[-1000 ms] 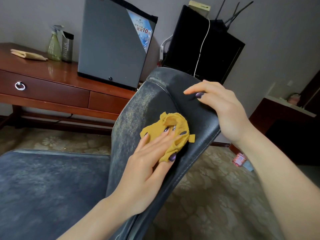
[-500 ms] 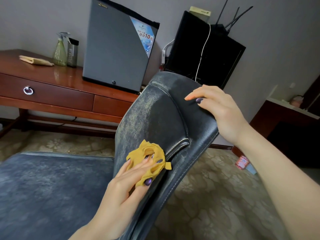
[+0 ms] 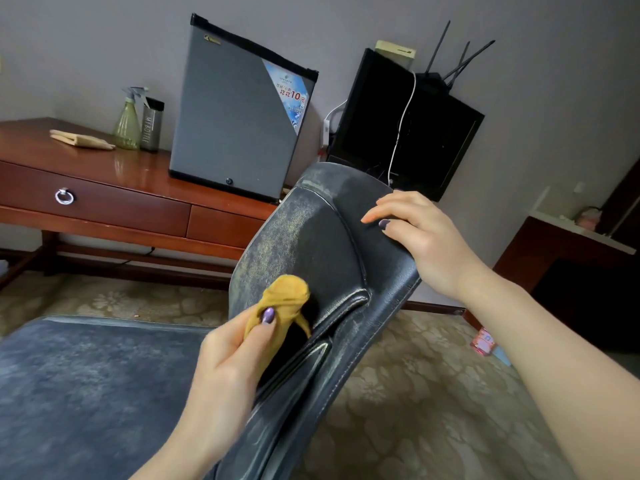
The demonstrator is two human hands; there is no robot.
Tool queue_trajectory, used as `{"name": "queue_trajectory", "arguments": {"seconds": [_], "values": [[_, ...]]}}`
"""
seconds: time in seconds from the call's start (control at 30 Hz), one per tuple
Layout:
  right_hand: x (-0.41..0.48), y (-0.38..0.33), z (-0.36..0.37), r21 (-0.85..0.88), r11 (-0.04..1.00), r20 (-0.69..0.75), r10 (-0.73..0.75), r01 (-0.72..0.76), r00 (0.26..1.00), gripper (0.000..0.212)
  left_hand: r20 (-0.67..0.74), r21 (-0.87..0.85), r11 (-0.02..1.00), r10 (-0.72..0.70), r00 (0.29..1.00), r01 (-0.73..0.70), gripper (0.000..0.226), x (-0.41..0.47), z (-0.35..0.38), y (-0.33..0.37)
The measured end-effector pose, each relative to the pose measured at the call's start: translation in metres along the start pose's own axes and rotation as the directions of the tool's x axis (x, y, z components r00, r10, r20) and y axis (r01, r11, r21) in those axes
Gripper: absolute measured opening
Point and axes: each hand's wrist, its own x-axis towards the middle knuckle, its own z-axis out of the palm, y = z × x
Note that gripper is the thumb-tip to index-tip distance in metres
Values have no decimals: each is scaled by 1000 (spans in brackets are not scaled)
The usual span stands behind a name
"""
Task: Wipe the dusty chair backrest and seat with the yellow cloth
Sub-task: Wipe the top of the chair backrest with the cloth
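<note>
**Head view.** My left hand [image 3: 228, 358] is closed round the yellow cloth [image 3: 287, 303], which is bunched into a wad and pinned by the thumb. It holds the cloth against the lower front of the chair backrest [image 3: 311, 244], just above the padded seam. My right hand [image 3: 422, 237] rests on the backrest's upper right edge, its fingers fairly straight on the front face and gripping nothing. The seat [image 3: 86, 382] lies at lower left, grey with dust, and dust also coats the backrest's left side.

I judge the cloth light, soft and limp, so it is best held as a wad and pressed flat under the palm. The backrest looks smooth and firm with light padding. It may tip under pressure, so I would brace it at the top edge. Behind, a spray bottle [image 3: 127, 121] stands on the wooden surface [image 3: 104, 174].
</note>
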Motion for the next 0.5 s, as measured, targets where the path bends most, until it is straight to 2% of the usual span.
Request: {"name": "queue_trajectory", "arguments": {"seconds": [0.17, 0.23, 0.27, 0.37, 0.5], "values": [[3, 1, 0, 31, 999, 12, -21, 21, 1000, 31, 108, -40, 991, 130, 986, -127, 33, 28, 56, 31], [4, 3, 0, 67, 998, 8, -16, 16, 1000, 31, 144, 17, 983, 178, 973, -182, 35, 30, 73, 34], [4, 5, 0, 91, 996, 4, -12, 11, 1000, 31, 155, 105, 967, 215, 964, -232, 35, 28, 79, 31], [3, 8, 1, 171, 985, -7, 6, -5, 1000, 37, 206, 438, 810, 332, 920, -390, 44, 18, 87, 13], [1, 5, 0, 122, 992, 2, -18, 17, 1000, 33, 300, 560, 643, 429, 852, -521, 52, 11, 79, -6]]}}
